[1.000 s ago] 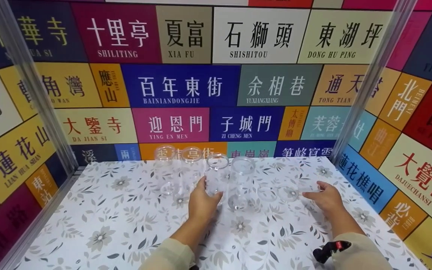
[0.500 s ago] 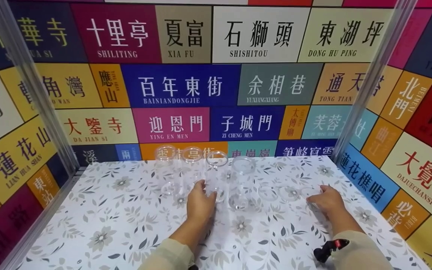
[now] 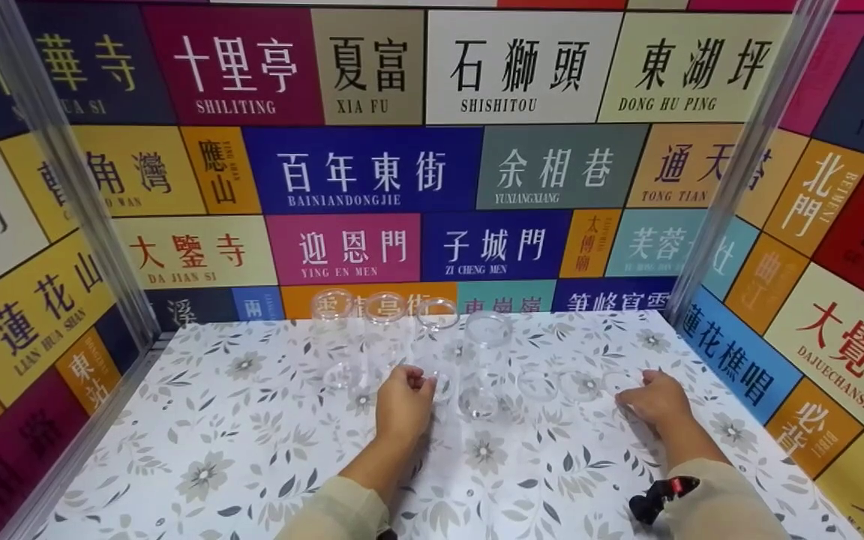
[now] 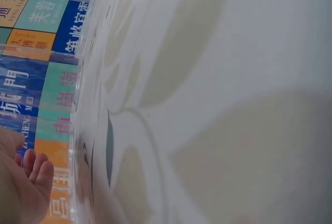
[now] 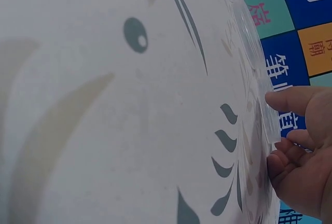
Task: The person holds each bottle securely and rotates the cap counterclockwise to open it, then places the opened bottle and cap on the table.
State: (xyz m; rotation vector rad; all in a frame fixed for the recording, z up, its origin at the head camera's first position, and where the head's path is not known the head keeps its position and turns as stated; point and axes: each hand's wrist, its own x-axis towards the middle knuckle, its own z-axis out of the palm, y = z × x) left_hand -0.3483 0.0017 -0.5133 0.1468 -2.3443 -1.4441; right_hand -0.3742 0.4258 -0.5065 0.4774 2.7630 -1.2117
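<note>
Several tall clear plastic jars stand upright in a row at the back of the table. My left hand (image 3: 404,405) is just in front of the third jar (image 3: 438,349), fingers loosely bent. In the left wrist view my left hand (image 4: 28,187) shows nothing between its fingers. My right hand (image 3: 657,401) is at a clear round lid (image 3: 617,382) lying flat on the table. From the right wrist, my right hand (image 5: 306,146) has its thumb and curled fingers at the edge of that lid (image 5: 271,117). Clear plastic makes exact contact hard to see.
Two more clear round lids (image 3: 537,386) lie flat between the jars and my right hand. The fourth jar (image 3: 488,360) stands right of the left hand. A white floral cloth (image 3: 252,450) covers the table; colourful sign-printed walls (image 3: 357,172) enclose it.
My right hand has lowered the lid from a raised tilt to flat on the table. My left hand has come off the third jar, its thumb and fingers drawing together.
</note>
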